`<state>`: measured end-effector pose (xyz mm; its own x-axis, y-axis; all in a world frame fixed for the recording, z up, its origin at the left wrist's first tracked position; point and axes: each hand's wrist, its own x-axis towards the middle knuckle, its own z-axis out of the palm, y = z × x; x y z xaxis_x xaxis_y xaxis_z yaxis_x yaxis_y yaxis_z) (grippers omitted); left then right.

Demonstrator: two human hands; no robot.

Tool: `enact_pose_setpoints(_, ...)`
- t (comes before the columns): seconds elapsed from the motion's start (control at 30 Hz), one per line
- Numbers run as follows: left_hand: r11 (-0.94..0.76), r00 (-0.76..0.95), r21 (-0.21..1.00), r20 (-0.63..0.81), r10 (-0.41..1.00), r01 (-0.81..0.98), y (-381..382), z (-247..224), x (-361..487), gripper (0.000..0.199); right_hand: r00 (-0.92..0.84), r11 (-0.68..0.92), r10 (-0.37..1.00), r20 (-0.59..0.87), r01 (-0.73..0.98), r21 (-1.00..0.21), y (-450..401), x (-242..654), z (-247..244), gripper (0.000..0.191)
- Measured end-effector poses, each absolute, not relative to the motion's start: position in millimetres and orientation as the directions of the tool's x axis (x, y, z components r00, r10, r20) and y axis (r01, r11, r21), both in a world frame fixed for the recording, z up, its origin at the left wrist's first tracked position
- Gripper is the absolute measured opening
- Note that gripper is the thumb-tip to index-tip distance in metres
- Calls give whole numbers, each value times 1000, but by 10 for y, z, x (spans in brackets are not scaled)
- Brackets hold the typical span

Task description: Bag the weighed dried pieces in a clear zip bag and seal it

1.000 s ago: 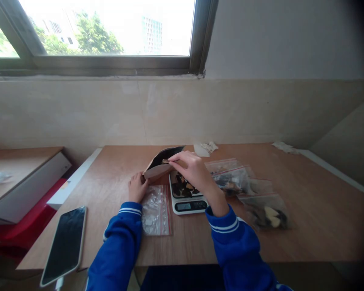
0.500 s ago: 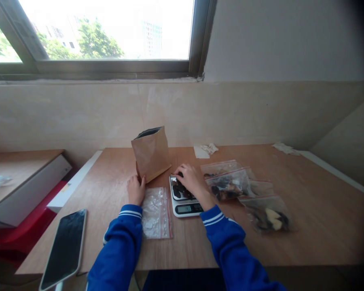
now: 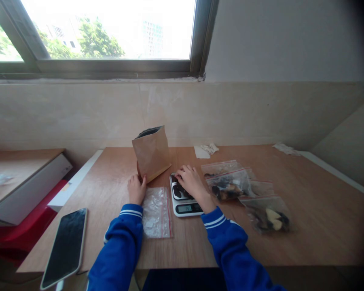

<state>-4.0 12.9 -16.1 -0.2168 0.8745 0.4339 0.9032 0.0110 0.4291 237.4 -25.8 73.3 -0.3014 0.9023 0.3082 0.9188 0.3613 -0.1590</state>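
My right grip (image 3: 191,182) has moved from bag (image 3: 153,155) to scale (image 3: 183,209), curled over dark pieces (image 3: 178,190), hold unclear; left grip (image 3: 136,190) pinches bag.

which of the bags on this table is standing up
The brown bag, open at the top, with the left hand at its lower left corner; the clear plastic bags lie on the table.

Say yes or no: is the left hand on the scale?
No, the left hand is at the lower corner of the brown bag, while the right hand is over the scale.
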Motion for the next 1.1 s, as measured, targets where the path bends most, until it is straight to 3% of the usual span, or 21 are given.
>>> enact_pose_setpoints(0.3,80,-334,506,435,836,859,120,-165,-30,28,-131,411,848,513,774,-482,-474,2655,772,18)
enact_pose_setpoints(0.5,59,-388,568,479,787,821,119,-116,-30,29,-20,432,843,537,620,-655,-943,2796,519,20)
enact_pose_setpoints(0.67,-154,-470,615,719,512,773,-42,152,-31,27,65,360,872,485,585,-727,-1456,2887,129,20)
enact_pose_setpoints(0.77,-226,-515,604,783,350,764,-236,366,-15,19,95,354,866,491,576,-737,-1659,2943,-76,19)
enact_pose_setpoints(0.83,-299,-440,568,804,399,767,-402,492,24,14,109,347,865,489,574,-742,-1737,2968,-157,19)
enact_pose_setpoints(0.9,-373,-243,547,751,614,750,-585,575,90,15,120,329,871,476,578,-747,-1778,2979,-195,20)
enact_pose_setpoints(0.97,-416,31,583,555,831,698,-764,584,170,18,119,317,877,466,586,-746,-1791,2983,-209,21)
enact_pose_setpoints(1.03,-425,240,593,368,898,684,-922,507,247,21,112,312,880,461,596,-740,-1788,2986,-219,20)
enact_pose_setpoints(1.1,-415,311,562,276,910,715,-1047,370,307,29,95,320,879,466,607,-727,-1780,2995,-233,20)
